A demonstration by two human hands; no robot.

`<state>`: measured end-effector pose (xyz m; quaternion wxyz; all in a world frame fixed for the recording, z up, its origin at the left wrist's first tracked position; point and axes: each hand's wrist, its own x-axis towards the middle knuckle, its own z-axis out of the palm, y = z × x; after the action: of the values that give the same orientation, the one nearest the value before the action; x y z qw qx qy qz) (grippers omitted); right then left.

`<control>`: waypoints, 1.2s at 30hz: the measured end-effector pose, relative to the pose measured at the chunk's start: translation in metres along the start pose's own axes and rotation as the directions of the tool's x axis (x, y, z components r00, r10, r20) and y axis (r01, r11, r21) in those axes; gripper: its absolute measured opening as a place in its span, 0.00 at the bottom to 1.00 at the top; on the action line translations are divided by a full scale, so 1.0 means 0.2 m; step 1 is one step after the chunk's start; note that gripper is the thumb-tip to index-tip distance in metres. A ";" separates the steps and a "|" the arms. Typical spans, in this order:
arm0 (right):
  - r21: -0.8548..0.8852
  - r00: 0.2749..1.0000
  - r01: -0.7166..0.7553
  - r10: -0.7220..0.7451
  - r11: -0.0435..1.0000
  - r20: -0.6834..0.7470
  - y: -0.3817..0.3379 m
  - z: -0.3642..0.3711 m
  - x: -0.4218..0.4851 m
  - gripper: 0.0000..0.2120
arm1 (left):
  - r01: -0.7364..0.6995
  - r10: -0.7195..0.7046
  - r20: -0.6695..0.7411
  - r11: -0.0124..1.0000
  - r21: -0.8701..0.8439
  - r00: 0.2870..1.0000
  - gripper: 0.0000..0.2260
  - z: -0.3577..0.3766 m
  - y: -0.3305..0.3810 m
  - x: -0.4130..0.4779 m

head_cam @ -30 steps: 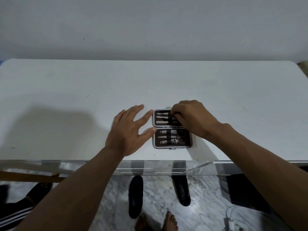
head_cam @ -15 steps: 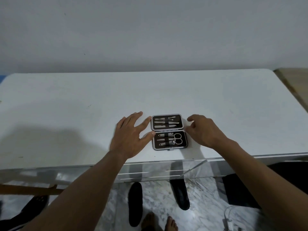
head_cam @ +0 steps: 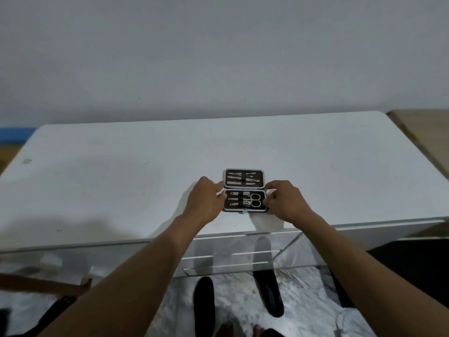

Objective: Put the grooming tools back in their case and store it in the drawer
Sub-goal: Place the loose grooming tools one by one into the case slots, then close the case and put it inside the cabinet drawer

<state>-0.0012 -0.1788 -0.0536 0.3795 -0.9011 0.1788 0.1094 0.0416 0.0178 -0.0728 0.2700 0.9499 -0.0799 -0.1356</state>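
Your left hand and right hand were bare, both forearms bare all along, bare toes showed below.

Case is lying open flat on the white table, close to the front edge. Left hand and right hand pinch the near half by its sides. Tools are strapped into both halves, scissors in the near one.

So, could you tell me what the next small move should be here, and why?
Probably fold the far half of the case down onto the near half to close it. The case lies open on the table, the tools sit strapped in both halves, and the left hand and right hand grip the near half's sides.
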 end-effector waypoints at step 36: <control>0.469 0.967 -0.075 0.179 0.880 -0.181 -0.08 0.05 0.09 0.07 | 0.174 -0.200 0.013 0.818 -0.549 0.980 0.26 -0.04 0.03 0.03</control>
<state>0.0203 -0.1664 -0.0555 0.5514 -0.7787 0.2992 -0.0112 0.0501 0.0160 -0.0651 0.5172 0.8391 0.0620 -0.1569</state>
